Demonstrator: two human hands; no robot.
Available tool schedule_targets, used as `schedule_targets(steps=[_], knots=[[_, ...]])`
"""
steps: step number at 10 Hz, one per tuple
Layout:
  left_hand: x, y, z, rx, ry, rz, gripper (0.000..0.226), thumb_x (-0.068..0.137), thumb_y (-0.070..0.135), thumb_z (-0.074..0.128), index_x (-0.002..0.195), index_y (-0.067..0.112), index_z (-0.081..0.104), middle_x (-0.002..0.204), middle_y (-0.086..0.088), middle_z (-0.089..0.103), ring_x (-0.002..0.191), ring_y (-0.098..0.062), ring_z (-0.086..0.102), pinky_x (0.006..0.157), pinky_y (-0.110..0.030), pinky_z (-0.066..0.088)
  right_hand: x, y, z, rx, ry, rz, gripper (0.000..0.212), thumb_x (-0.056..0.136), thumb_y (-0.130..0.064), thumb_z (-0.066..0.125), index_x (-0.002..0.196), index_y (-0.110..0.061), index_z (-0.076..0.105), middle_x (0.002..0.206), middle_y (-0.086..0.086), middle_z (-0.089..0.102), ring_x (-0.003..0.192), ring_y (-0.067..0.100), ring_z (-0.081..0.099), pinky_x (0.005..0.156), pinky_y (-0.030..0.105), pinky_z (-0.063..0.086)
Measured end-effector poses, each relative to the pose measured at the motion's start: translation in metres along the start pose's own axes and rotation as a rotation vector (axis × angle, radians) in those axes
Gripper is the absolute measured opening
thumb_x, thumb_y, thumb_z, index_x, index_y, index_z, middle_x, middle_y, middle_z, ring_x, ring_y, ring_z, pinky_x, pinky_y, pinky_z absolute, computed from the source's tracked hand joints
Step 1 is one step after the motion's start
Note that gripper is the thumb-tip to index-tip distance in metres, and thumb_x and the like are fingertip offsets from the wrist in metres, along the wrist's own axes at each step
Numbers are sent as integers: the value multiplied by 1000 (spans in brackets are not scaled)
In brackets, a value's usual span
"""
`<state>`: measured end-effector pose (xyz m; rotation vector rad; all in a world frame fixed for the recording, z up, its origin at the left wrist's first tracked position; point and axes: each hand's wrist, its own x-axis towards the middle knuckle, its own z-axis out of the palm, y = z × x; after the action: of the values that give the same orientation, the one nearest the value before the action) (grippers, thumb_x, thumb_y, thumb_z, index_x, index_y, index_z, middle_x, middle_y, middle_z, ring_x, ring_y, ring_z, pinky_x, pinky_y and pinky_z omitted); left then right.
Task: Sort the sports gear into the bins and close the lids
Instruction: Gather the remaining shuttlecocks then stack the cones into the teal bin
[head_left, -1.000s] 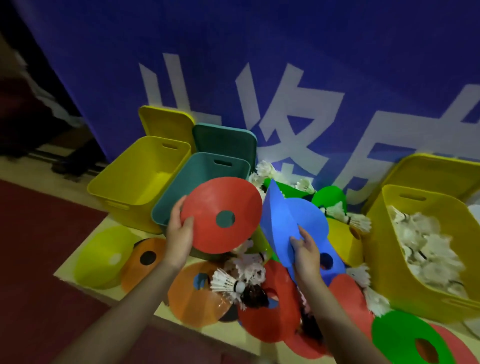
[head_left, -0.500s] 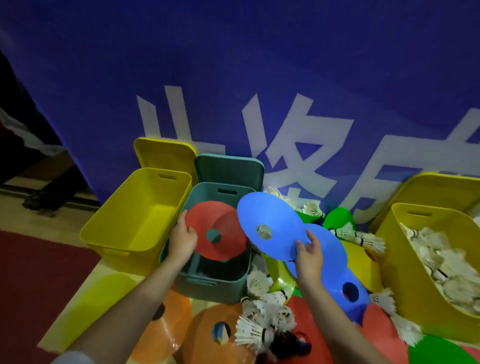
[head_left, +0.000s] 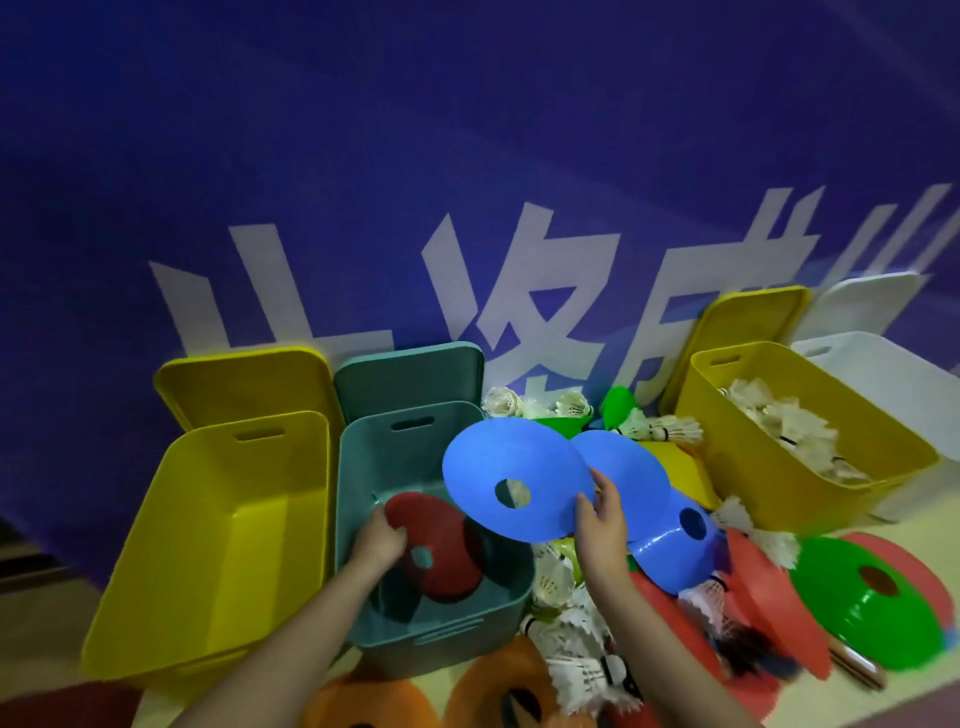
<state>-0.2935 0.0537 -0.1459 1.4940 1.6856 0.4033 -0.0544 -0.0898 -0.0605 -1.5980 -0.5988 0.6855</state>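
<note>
Red disc (head_left: 436, 545) now lowered inside teal bin (head_left: 447, 631).

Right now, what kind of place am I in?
Probably a sports hall or badminton venue: shuttlecocks fill a yellow bin, flat marker cones lie around, and a blue banner with large white characters hangs behind.

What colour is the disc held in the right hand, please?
Blue disc, right hand; head view.

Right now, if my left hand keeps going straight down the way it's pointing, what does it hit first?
Probably the floor of the teal bin. The left hand is already inside it, gripping the red disc cone by its edge, so the cone would likely touch down first. Depth is hard to judge.
</note>
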Motion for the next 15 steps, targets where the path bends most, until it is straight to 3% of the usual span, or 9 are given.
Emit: schedule_targets(steps=[3,4,5,6,8,9,11,13,15], knots=[[-45,40,-85,136,274,474,57,95,21,52,147,14,31,146,-10,35,135,-26,34,108,-37,34,-8,-32,54,-391,-142,-197,56,93,-4,44,145,-17,28,104,3,55,81,17,53,56,27,37],[-38,14,-84,207,171,245,65,98,29,45,153,20,10,153,-14,23,132,-31,39,101,-40,43,-9,-31,95,-524,-256,-203,55,92,0,43,144,-15,32,118,10,59,97,27,59,72,25,38],[-38,-2,-75,131,159,183,65,99,22,41,153,28,5,138,-11,47,73,-19,62,52,-27,46,-11,-1,126,-623,-317,-41,57,90,0,46,144,-14,31,127,16,56,110,32,57,82,29,44],[-39,0,-72,114,220,161,66,98,20,42,152,33,5,110,-10,63,58,-15,53,44,-25,36,-12,32,142,-612,-339,163,63,83,-12,64,139,-11,36,127,15,56,112,30,57,83,28,44],[-36,-3,-71,117,238,152,65,98,18,42,151,34,9,90,-6,61,62,-18,55,50,-31,42,2,51,148,-1065,-508,210,41,92,-19,48,130,-6,52,134,15,52,123,30,50,99,31,40],[-38,1,-74,190,252,197,63,97,18,43,152,27,12,119,-8,57,92,-23,59,68,-34,51,-9,22,140,-912,-546,70,46,95,-18,48,138,-6,42,134,18,46,122,33,49,99,30,37],[-57,21,-67,517,297,340,59,95,29,49,149,20,27,158,-13,14,146,-30,9,118,-41,19,-21,-23,51,-391,-320,-224,28,95,-12,51,121,-19,59,116,-3,61,105,11,59,91,31,48],[-117,87,-9,157,117,664,43,92,20,50,135,15,50,144,-8,41,133,-25,38,111,-32,28,-2,-27,-64,-245,-87,-176,17,98,-14,49,99,-26,62,96,-3,67,87,11,65,76,36,53],[-185,86,58,57,-50,806,31,95,26,47,124,33,56,120,23,47,114,3,45,94,-20,43,9,21,-141,-506,-340,-221,20,97,-20,54,111,-32,60,105,-6,63,98,9,61,81,35,51]])
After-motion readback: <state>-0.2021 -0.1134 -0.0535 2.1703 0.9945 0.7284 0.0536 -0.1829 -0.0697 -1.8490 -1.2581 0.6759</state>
